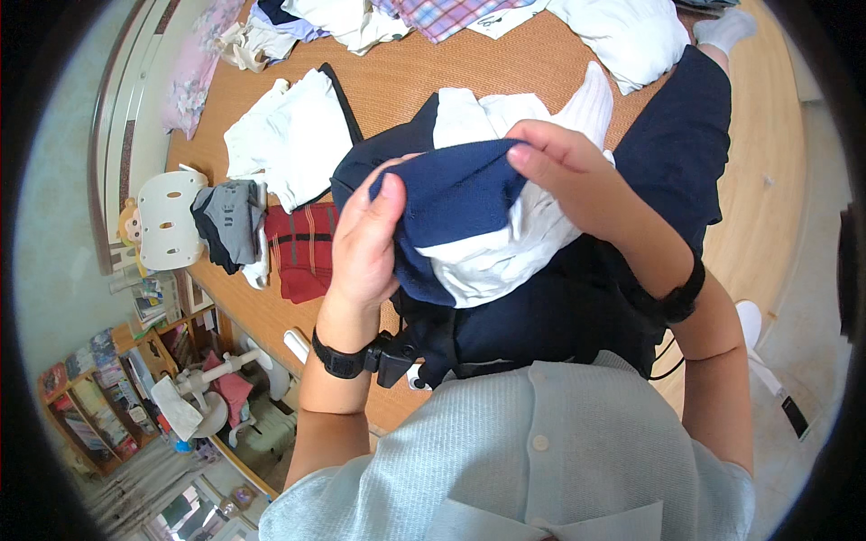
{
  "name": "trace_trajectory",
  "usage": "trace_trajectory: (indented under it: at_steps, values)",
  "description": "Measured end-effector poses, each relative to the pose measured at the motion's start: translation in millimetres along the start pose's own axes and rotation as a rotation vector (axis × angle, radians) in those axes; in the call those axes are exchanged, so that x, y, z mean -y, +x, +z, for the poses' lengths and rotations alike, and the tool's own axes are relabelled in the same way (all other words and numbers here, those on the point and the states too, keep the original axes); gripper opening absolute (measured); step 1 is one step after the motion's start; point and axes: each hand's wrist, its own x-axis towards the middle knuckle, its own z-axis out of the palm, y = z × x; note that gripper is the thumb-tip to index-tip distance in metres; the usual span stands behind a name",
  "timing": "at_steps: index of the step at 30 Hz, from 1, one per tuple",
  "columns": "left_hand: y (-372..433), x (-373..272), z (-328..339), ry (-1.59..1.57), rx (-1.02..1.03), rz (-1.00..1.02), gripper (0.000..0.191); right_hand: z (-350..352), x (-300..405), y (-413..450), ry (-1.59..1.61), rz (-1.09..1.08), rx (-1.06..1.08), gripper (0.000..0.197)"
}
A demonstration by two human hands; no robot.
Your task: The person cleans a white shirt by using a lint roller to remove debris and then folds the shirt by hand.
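A navy and white cloth garment (460, 196) is held up over my lap, navy on top and white below. My left hand (369, 233) grips its left edge, with the thumb lying over the near side. At the upper right corner my right hand (568, 169) pinches the navy edge between thumb and fingers. Behind the garment, white cloth (487, 111) and a white ribbed sock (592, 101) are partly hidden. Black straps circle both of my wrists, and a small black device (396, 358) sits on the left one.
On the woven mat (379, 74) lie a white shirt (291, 135), red plaid cloth (301, 250), folded grey clothing (233, 216) and several garments along the far edge. A white perforated plastic panel (172, 220) stands left. My dark-trousered leg (676, 135) stretches right. A bookshelf (101, 406) is lower left.
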Motion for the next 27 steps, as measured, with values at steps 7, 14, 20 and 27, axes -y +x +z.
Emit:
trace_trajectory:
  at_steps: [7,14,20,27]
  values:
    - [7.0,-6.0,-11.3,-0.051,-0.067,0.010,0.034,-13.6,16.3,-7.6,0.497,0.156,-0.032,0.030]
    - [17.1,-8.1,-23.0,-0.010,-0.075,0.040,0.032,-19.1,8.5,-7.1,0.575,0.312,0.207,0.037]
    - [36.3,-8.4,-29.4,0.520,-0.260,0.124,0.017,-10.8,12.0,-2.5,0.477,0.307,0.292,0.022]
    - [21.4,-14.7,13.0,1.013,0.157,0.655,0.013,-2.8,9.4,-1.6,0.630,0.287,0.205,0.018]
